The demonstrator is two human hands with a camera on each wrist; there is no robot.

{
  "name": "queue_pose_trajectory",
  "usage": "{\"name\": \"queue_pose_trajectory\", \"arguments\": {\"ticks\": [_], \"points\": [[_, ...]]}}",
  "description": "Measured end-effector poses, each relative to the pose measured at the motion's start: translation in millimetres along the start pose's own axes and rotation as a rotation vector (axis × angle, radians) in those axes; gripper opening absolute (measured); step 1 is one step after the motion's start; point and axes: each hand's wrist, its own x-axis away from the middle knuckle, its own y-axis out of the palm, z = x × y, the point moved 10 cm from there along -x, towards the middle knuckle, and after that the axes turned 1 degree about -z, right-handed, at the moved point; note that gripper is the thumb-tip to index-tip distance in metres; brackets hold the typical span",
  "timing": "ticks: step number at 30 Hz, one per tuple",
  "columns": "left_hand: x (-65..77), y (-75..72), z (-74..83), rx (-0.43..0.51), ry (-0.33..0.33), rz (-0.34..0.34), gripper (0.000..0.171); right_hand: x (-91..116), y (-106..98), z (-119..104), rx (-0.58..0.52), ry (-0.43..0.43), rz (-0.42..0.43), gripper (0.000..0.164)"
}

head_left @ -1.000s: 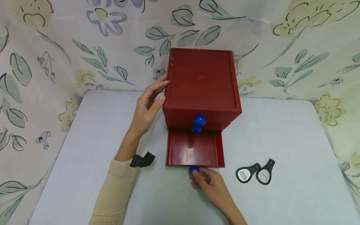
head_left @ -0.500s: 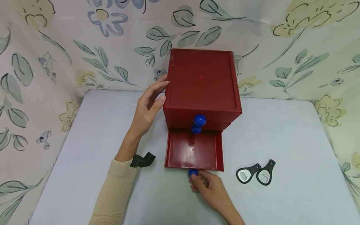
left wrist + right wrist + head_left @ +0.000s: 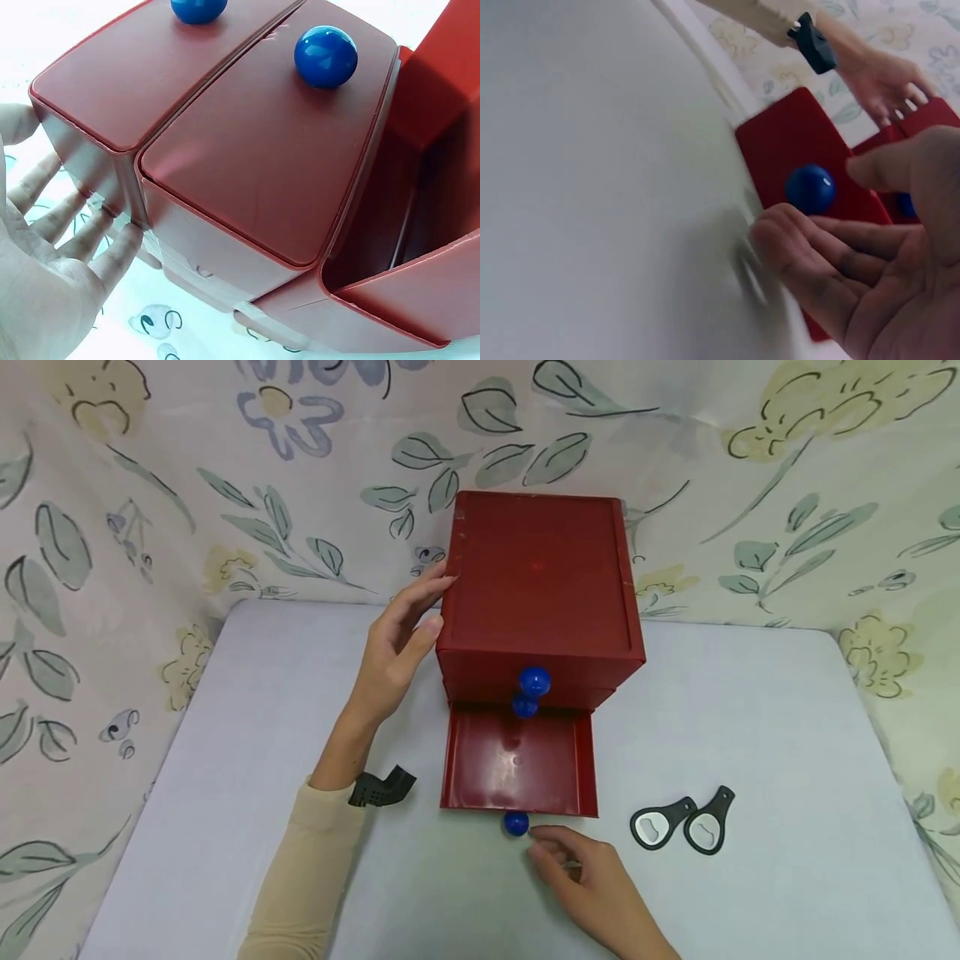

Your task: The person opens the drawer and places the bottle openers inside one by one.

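A dark red drawer cabinet (image 3: 540,577) with round blue knobs stands at the back of the table. Its bottom drawer (image 3: 517,768) is pulled out, and nothing lies inside. My left hand (image 3: 390,660) rests its straight fingers against the cabinet's left side; the left wrist view shows these fingers (image 3: 112,255) spread along the wall. Just right of the bottom drawer's blue knob (image 3: 516,823) is my right hand (image 3: 588,877), fingers loosely bent and holding nothing. In the right wrist view a gap shows between thumb and fingers, near the knob (image 3: 810,188).
Two black bottle openers (image 3: 652,825) with metal inserts lie side by side on the white table (image 3: 750,710), right of the drawer. A floral cloth (image 3: 300,485) hangs behind and beside the table. A black strap piece (image 3: 382,787) sits on the left wrist.
The right hand drew the bottom drawer slightly farther out by its knob, then let go and moved a little to the right. The left hand stays at the cabinet's side.
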Motion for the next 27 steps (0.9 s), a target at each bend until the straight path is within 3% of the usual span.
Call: {"name": "queue_pose_trajectory", "arguments": {"ticks": [6, 15, 27], "points": [[1.7, 0.0, -1.2, -0.008, -0.008, 0.009, 0.047, 14.7, -23.3, -8.2, 0.173, -0.208, 0.061, 0.026], [1.5, 0.6, 2.1, -0.016, 0.007, 0.004, 0.046, 25.5, -53.2, -12.7, 0.463, -0.42, 0.164, 0.039], [0.5, 1.3, -0.3, -0.01, -0.001, -0.003, 0.046, 30.1, -92.5, 3.5, 0.647, -0.454, 0.285, 0.05]]}}
